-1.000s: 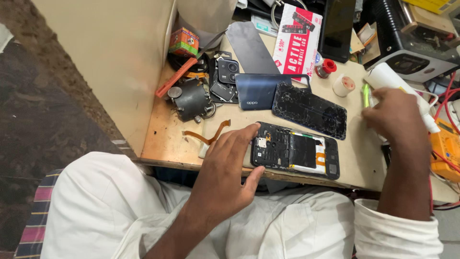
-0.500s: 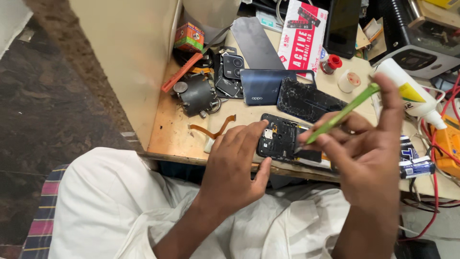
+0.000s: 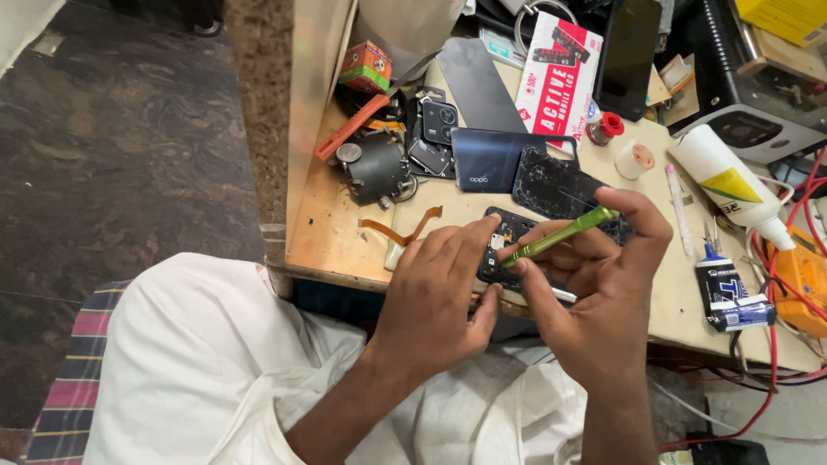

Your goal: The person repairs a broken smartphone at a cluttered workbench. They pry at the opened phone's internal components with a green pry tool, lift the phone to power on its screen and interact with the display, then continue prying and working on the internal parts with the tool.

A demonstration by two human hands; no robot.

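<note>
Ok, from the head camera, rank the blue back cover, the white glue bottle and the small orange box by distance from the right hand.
1. Blue back cover, just above the right hand, mid-bench.
2. White glue bottle, upper right.
3. Small orange box, far upper left.

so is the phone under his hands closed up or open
Open. The phone lies back-off on the wooden table, dark inner parts exposed, left hand steadying it, right hand aiming a green screwdriver.

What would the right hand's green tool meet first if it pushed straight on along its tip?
The right hand aims the green tool down-left, so it would most likely first meet the opened phone beside the left hand fingers; depth is unclear.
</note>
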